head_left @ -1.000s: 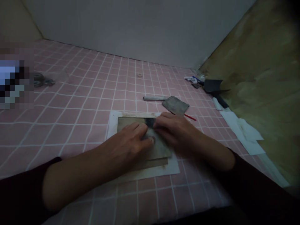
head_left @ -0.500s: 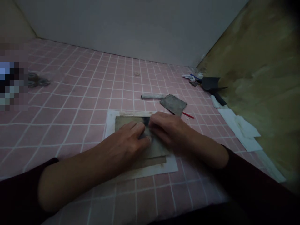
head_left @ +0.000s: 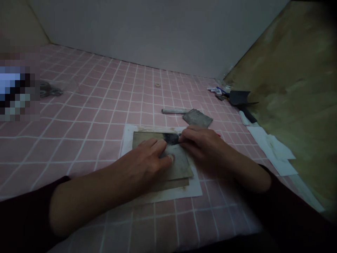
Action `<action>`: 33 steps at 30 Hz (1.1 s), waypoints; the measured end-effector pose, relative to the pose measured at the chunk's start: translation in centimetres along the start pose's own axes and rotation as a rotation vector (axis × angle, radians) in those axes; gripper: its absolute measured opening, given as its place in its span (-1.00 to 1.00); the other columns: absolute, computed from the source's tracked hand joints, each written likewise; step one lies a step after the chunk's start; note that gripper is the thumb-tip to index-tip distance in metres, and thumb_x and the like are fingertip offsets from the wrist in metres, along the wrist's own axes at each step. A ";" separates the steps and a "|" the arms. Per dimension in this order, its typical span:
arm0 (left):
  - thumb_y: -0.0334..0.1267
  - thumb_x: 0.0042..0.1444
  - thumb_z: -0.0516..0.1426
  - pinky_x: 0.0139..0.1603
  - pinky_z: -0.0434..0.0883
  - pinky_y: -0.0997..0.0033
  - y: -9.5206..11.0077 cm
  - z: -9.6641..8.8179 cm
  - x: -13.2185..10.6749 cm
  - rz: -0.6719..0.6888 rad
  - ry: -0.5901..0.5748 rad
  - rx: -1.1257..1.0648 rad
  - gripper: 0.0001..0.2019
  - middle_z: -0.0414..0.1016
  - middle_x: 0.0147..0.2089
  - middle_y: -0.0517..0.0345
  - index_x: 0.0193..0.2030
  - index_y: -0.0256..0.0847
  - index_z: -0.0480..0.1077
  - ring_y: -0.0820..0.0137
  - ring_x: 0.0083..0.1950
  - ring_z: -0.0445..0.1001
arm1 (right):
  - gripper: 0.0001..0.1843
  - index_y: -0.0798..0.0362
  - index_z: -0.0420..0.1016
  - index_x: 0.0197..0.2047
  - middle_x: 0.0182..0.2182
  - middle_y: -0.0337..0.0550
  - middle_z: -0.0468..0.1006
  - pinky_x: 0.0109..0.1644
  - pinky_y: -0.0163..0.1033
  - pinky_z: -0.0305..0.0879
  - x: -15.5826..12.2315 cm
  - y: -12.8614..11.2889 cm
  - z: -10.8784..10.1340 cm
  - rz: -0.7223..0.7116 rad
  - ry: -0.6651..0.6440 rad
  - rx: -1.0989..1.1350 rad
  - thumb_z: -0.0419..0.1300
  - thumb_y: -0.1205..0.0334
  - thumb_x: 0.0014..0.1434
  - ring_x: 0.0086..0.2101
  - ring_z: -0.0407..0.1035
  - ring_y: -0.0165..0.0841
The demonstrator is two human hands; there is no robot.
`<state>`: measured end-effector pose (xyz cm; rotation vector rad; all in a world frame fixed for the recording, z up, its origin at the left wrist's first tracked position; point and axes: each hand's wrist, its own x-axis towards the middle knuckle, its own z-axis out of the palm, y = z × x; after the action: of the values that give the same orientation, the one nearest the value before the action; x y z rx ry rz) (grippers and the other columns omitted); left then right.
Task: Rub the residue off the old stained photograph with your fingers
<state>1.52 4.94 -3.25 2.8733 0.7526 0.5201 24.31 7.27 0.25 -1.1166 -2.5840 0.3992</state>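
My left hand has its fingers curled and its thumb pressed down on a thin grey sheet. A black patch or piece shows at the top of that sheet, between my two hands. At its right end my right hand is closed in a pinch; the fingertips seem to hold its edge, though they are partly hidden. Beneath the grey sheet lies a brownish sheet, on a larger white paper with stained edges.
Pink checked cloth covers the surface. Beyond my hands lie a grey square stack, a pale tube and a small ring. On the right are a black scoop-like tool and white papers by the yellowish wall.
My right hand has moved slightly right, away from my left hand, and more of the black patch shows. The red stick is now mostly hidden behind my right hand. The view has shifted slightly.
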 end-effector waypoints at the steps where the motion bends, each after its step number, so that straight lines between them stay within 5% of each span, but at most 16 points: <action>1: -0.42 0.34 -0.01 -0.23 0.24 0.26 0.0 0.0 0.0 -0.004 -0.001 0.002 -0.83 0.21 -0.21 0.09 -0.15 -0.25 0.40 0.33 -0.24 0.18 | -0.88 0.07 0.32 -0.30 -0.36 -0.17 0.40 -0.23 -0.25 0.18 0.1 -0.1 0.1 -0.010 0.004 0.010 0.09 0.44 0.27 -0.32 0.30 -0.36; 15: -0.42 0.33 -0.06 -0.25 0.24 0.27 0.1 0.1 0.0 -0.025 0.018 0.021 -0.76 0.20 -0.27 0.11 -0.29 -0.25 0.38 0.34 -0.26 0.17 | -0.85 0.05 0.26 -0.32 -0.33 -0.15 0.38 -0.21 -0.23 0.17 0.4 -0.7 0.5 -0.072 -0.031 0.032 0.02 0.43 0.29 -0.30 0.27 -0.34; 20: -0.40 0.36 -0.05 -0.24 0.26 0.30 0.1 -0.2 0.0 0.006 0.007 0.010 -0.78 0.26 -0.22 0.08 -0.12 -0.26 0.42 0.35 -0.25 0.18 | -0.88 0.07 0.32 -0.32 -0.37 -0.19 0.39 -0.25 -0.26 0.16 0.1 -0.1 0.0 0.014 -0.010 0.001 0.09 0.44 0.26 -0.34 0.30 -0.37; 26: -0.41 0.33 -0.04 -0.23 0.25 0.26 0.0 0.0 -0.1 -0.033 -0.008 0.020 -0.79 0.22 -0.24 0.09 -0.25 -0.24 0.39 0.32 -0.23 0.18 | -0.86 0.07 0.31 -0.28 -0.31 -0.13 0.41 -0.18 -0.21 0.20 0.5 -0.6 0.3 -0.071 -0.064 0.060 0.01 0.43 0.30 -0.28 0.30 -0.33; 33: -0.39 0.35 -0.03 -0.23 0.24 0.26 0.0 0.0 0.0 -0.019 -0.013 0.013 -0.81 0.23 -0.22 0.08 -0.18 -0.25 0.41 0.33 -0.24 0.19 | -0.88 0.07 0.35 -0.30 -0.34 -0.15 0.41 -0.22 -0.23 0.20 -0.2 0.4 -0.1 -0.020 -0.035 -0.030 0.09 0.43 0.27 -0.31 0.32 -0.34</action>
<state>1.55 4.96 -3.20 2.8751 0.7834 0.4960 24.72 7.41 0.21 -1.1025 -2.6377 0.3800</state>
